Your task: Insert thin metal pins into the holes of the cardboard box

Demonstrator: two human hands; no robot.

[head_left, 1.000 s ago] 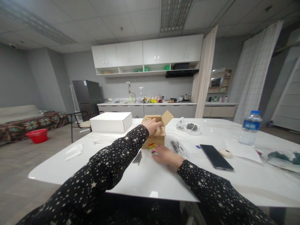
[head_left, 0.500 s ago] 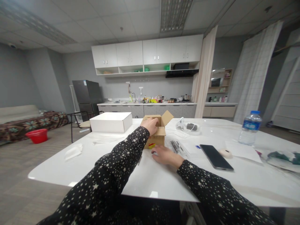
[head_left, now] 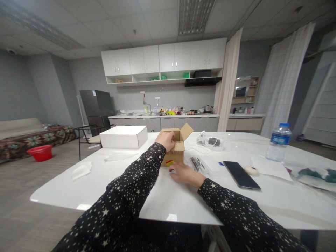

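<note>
An upright cardboard box (head_left: 178,156) with raised flaps stands on the white table (head_left: 157,199), a red and yellow mark low on its front. My left hand (head_left: 167,140) reaches to the box's open top from the left, fingers bent down over the edge; its fingertips are hidden, as is anything they hold. In front of the box's base, my right hand (head_left: 185,173) rests low on the table with curled fingers. Something small and greyish shows at its fingertips, too little to name. Beside it lies a clear packet of small dark metal pieces (head_left: 196,164).
Left of the box are a white box (head_left: 124,137) and a crumpled tissue (head_left: 82,170). On the right lie a phone (head_left: 241,175), a round beige object (head_left: 251,170), a paper sheet (head_left: 271,169) and a water bottle (head_left: 279,142). A white corded device (head_left: 214,143) sits behind.
My left hand has shifted very slightly at the box's top. The right hand and the box stay in place; the whole view has moved a little.
</note>
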